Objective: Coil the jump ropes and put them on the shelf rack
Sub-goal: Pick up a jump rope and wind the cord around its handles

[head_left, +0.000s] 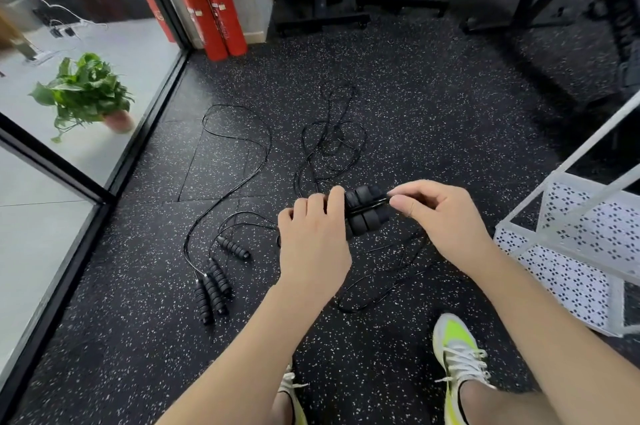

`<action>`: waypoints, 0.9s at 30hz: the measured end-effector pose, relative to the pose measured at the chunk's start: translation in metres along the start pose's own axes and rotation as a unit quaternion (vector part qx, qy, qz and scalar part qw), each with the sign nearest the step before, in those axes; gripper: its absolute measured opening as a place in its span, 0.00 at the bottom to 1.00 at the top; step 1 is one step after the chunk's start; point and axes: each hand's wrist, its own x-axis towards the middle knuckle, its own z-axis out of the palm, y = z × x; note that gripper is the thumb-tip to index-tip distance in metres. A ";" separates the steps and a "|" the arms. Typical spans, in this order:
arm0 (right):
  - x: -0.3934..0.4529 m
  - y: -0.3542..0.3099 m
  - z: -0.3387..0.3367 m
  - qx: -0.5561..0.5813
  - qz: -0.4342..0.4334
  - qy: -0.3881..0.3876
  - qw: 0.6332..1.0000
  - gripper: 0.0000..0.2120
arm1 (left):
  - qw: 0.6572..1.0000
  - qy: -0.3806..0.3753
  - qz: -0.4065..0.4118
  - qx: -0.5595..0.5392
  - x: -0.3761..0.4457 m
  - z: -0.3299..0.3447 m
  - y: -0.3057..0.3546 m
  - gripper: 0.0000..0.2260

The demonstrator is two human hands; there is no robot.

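My left hand (311, 237) grips a pair of black ribbed jump rope handles (365, 211) held side by side above the floor. My right hand (436, 213) pinches the thin black rope where it crosses those handles. That rope (391, 289) trails down in loose loops to the floor in front of my feet. Several more black handles (214, 282) lie on the floor to the left, their ropes (242, 144) spread in wide tangled loops toward the back. The white perforated shelf rack (571, 244) stands at the right.
The floor is black speckled rubber. A glass wall with a black frame (138, 147) runs along the left, a potted plant (86, 92) behind it. Two red fire extinguishers (214, 12) stand in the corner. Black gym machine bases (346, 16) sit at the back. My shoes (457, 355) are below.
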 end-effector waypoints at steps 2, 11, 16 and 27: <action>-0.001 0.001 0.002 0.015 0.005 -0.007 1.000 0.08 | 0.999 -0.017 -0.004 -0.031 0.002 -0.005 0.001 0.31; -0.016 -0.001 0.052 -0.129 0.068 -0.135 0.980 0.10 | 0.981 -0.055 -0.110 -0.148 0.012 -0.010 0.006 0.18; -0.016 -0.009 0.063 -0.283 0.051 -0.188 0.939 0.14 | 0.987 -0.084 -0.123 -0.067 0.016 0.003 0.010 0.19; -0.014 -0.026 0.035 -0.408 -0.053 -0.138 0.901 0.17 | 0.995 -0.093 -0.016 0.018 0.014 0.019 0.000 0.22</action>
